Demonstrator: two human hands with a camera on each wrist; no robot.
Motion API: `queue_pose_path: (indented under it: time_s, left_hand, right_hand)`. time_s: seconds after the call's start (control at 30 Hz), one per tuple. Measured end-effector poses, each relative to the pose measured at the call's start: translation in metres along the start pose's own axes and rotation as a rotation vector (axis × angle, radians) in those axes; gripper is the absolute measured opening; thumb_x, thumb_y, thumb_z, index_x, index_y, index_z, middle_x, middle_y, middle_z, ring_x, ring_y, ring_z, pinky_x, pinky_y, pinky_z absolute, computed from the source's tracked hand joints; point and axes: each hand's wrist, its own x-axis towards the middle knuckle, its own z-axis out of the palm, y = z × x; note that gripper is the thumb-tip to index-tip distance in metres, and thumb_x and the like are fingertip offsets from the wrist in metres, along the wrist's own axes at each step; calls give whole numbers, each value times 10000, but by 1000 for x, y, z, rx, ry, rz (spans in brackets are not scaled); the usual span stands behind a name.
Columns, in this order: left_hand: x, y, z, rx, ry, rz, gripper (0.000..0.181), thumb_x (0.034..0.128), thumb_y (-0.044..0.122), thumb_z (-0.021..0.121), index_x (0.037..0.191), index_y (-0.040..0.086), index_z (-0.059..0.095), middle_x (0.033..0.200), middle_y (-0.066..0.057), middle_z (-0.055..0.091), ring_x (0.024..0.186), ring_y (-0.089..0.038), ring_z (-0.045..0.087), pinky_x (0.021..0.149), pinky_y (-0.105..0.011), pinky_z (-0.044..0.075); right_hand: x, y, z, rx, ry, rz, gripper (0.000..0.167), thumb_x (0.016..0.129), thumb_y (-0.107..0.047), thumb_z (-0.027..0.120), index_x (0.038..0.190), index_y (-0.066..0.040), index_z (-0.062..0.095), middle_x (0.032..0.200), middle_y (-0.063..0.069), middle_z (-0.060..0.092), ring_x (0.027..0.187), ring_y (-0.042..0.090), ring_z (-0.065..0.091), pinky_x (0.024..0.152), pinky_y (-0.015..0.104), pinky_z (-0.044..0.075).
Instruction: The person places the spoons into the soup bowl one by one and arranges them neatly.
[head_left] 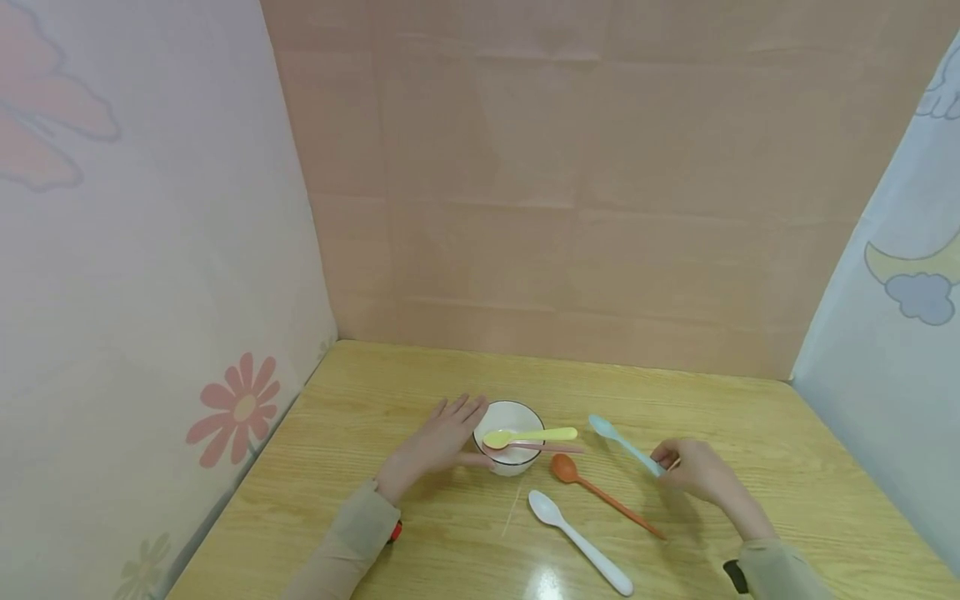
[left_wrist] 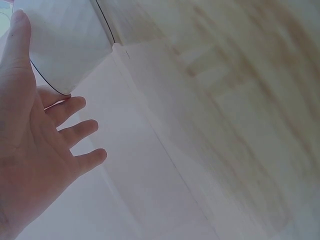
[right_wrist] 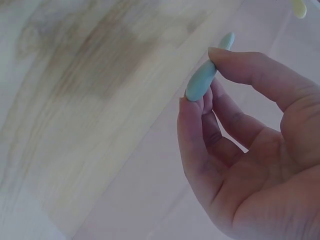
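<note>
Mainly, a plain tan backdrop fills your twelve o'clock, above a wood-grain tabletop. Take the bowl as the clock's centre: your left hand is at nine o'clock, fingers spread and largely straight, touching the bowl's side without clenching; your right hand, past three o'clock, pinches a spoon handle between thumb and fingers. The white, dark-rimmed bowl stands upright. At five o'clock lies a white spoon, and at four an orange spoon. The pale blue spoon at three o'clock is the one you grasp, its scoop aimed toward ten. A yellow spoon and a thinner-looking pink spoon rest in the bowl, handles crossing its rim toward three.
</note>
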Motion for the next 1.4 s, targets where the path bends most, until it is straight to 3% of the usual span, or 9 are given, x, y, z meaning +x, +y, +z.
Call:
queue_pose_path:
  time_s: [0.6,1.4]
  left_hand:
    - [0,-2,2,-7,-8,-6,1005,850,696,578,1574,77,258,1642,-91,281,1525,-368,241,1216,-609,220]
    - [0,-1,2,0,-12,-2,994,861,686,570,1578,78,246,1647,-86,266,1527,-365,238,1214,-610,225]
  right_hand:
    - [12,-14,-25,-44,6,-16,241,771,-27,714,1000,39,678,872,76,665,750,165,583,639,306,470]
    - [32,-42,-40,-87,-3,-76,235,791,-29,714,1015,30,680,895,92,679,780,174,618,669,337,503]
